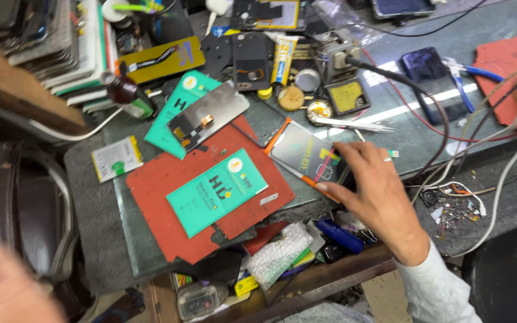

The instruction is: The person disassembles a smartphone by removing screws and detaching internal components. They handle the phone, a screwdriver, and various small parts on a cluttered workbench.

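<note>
My right hand (373, 190) rests on a phone screen panel (306, 157) lying flat on the green glass benchtop (414, 137), fingers spread over its near end and thumb at its lower edge, touching rather than pinching it. The panel is a dark, glossy rectangle with an orange rim along its side and a thin pink strip across the face under my fingers. Just beyond my fingertips lie metal tweezers (354, 124) and a small round tin (319, 110). To the left of that hand sits a red mat (169, 197) carrying a teal card box (216, 191), with a grey metal-backed panel (207, 122) further away. My left hand (7, 287) is only a blur at the near left corner; I cannot tell whether it is spread or closed.
</note>
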A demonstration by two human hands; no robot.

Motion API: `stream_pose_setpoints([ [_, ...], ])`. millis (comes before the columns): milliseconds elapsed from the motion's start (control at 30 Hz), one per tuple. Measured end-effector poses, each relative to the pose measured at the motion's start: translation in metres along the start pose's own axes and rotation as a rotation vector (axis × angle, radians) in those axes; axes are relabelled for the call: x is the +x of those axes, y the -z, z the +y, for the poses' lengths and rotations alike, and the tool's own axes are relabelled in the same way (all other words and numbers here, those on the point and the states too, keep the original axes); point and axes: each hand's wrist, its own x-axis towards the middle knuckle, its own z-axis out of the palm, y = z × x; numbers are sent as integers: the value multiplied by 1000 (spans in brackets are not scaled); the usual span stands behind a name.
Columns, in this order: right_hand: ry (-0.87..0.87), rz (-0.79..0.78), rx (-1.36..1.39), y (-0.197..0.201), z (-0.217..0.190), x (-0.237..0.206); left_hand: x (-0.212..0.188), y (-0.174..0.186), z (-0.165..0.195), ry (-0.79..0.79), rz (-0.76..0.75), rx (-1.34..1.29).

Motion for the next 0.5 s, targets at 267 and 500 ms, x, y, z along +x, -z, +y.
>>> stream_pose_setpoints([
  [267, -74, -32, -76, -1, -17, -6, -116, -45, -35, 403, -248, 158],
  [500, -246, -76, 176, 8, -27, -14, -149, -68, -57, 524, -550, 287],
])
